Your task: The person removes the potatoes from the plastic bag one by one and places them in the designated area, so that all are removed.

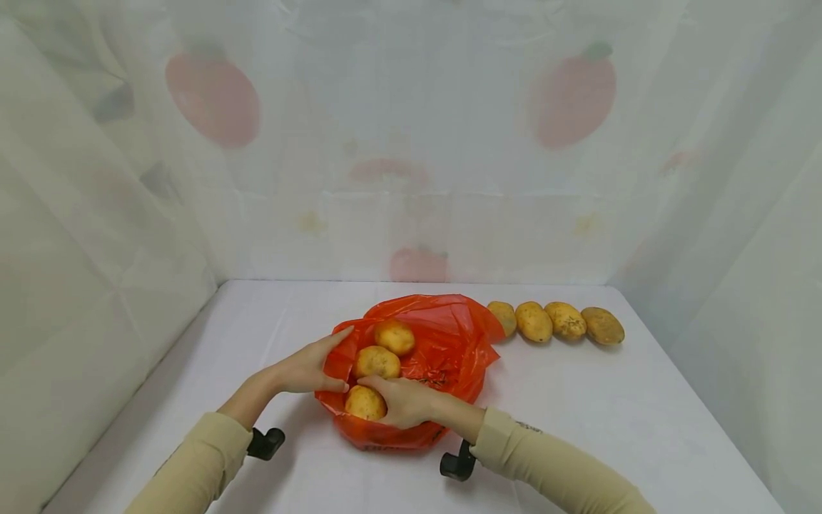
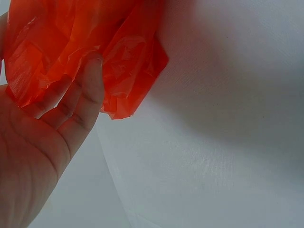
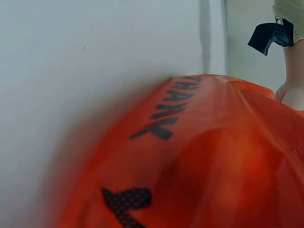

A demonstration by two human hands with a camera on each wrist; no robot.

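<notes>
While the left hand (image 1: pixel 313 368) holds the left edge of the red bag (image 1: pixel 414 435), low in the head view's centre, the right hand (image 1: pixel 406 402) grips the lowest potato (image 1: pixel 364 404) inside, just below two other potatoes (image 1: pixel 379 363).

We see a red bag (image 1: pixel 349 425) with black printed letters (image 3: pixel 171 107), golden-yellow potatoes (image 1: pixel 377 363) inside it, and a tan-yellow row of potatoes (image 1: pixel 534 322) at the far right, brownest at its right end. We also note beige sleeves (image 1: pixel 559 464), a white table (image 1: pixel 578 414) and a far white curtain (image 1: pixel 462 128) patterned with faded red fruit shapes (image 1: pixel 215 96).
</notes>
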